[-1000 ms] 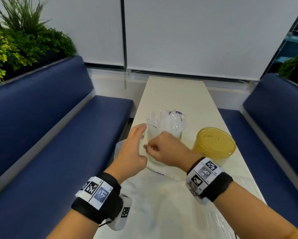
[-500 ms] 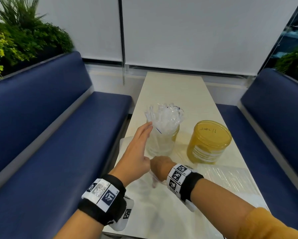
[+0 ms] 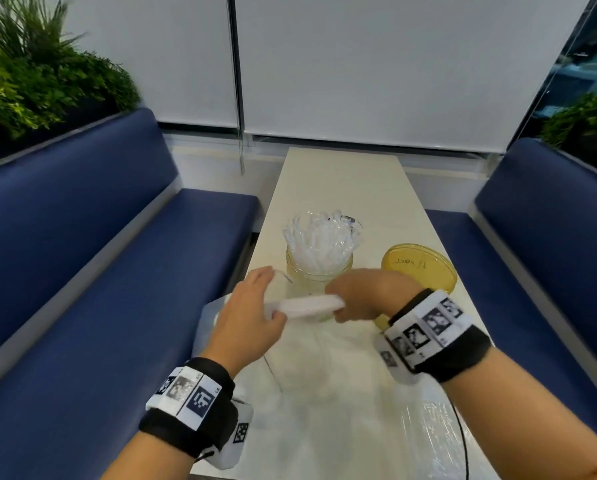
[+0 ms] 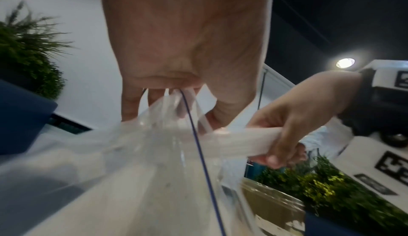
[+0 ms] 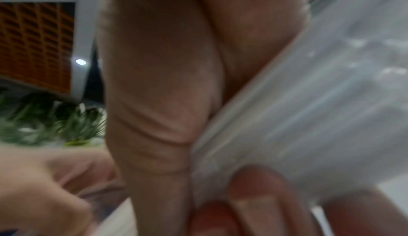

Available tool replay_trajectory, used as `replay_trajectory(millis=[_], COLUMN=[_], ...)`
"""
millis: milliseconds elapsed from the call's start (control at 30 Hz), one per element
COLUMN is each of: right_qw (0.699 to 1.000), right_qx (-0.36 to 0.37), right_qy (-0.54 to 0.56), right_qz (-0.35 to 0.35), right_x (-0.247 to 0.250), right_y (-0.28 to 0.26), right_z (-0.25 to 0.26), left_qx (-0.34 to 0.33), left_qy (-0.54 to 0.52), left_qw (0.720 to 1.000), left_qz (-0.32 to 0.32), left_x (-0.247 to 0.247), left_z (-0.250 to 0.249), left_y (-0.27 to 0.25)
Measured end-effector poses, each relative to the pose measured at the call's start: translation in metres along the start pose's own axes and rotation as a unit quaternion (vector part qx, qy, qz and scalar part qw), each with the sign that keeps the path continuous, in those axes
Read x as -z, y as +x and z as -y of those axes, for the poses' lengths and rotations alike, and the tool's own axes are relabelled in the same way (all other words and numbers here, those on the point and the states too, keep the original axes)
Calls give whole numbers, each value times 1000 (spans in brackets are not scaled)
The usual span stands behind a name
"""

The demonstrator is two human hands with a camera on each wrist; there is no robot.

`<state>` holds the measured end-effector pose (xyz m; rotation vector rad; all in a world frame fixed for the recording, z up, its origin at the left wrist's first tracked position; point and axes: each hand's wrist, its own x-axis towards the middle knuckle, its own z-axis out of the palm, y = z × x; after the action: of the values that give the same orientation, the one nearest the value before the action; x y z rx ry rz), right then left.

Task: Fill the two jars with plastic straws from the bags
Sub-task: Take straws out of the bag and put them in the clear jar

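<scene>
In the head view, the right hand (image 3: 356, 294) is gripping a bundle of straws (image 3: 309, 304) over the table (image 3: 338, 188), near its left edge, before the filled jar (image 3: 319, 268); the amber jar (image 3: 420, 268) is standing rightward. In the left wrist view, the left hand (image 4: 187, 47) is pinching the bag (image 4: 154, 170) mouth. In the right wrist view, the right grip is wrapping the straws, blurred.

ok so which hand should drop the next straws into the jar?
Right. The right hand already grips a bundle of straws just in front of the clear jar; the left hand is occupied holding the bag open.
</scene>
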<state>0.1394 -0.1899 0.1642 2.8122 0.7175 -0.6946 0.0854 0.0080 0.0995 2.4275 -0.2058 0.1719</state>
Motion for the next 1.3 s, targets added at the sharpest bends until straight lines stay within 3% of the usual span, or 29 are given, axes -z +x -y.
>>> replay_trajectory(millis=[133, 300, 367, 467, 633, 800, 933, 967, 1100, 1200, 1300], right_qw=[991, 934, 920, 892, 864, 874, 786, 782, 802, 764, 766], right_qx=[16, 86, 119, 156, 155, 146, 121, 118, 137, 132, 127], right_qy=[97, 269, 302, 369, 414, 384, 446, 437, 414, 460, 479], right_qz=[-90, -221, -220, -211, -241, -259, -411, -428, -407, -432, -409], right_x=[20, 9, -3, -15, -14, -2, 13, 14, 10, 5, 4], right_y=[-18, -5, 6, 13, 9, -2, -5, -3, 7, 19, 20], right_z=[-34, -14, 8, 36, 42, 17, 21, 27, 60, 77, 85], left_qx=[50, 63, 50, 58, 85, 74, 47, 38, 20, 35, 34], left_qy=[-66, -122, -178, -304, -344, -308, -270, -242, -99, -24, 24], left_qw=[993, 986, 979, 946, 924, 932, 945, 954, 981, 986, 991], left_qz=[-81, -96, -83, -94, -144, -176, -176, -172, -166, -161, -130], left_x=[14, 19, 17, 14, 11, 16, 19, 19, 16, 16, 19], left_z=[-1, -20, -32, -44, -54, -42, -39, -41, -43, -39, -33], left_y=[6, 14, 19, 29, 35, 40, 37, 36, 40, 42, 40])
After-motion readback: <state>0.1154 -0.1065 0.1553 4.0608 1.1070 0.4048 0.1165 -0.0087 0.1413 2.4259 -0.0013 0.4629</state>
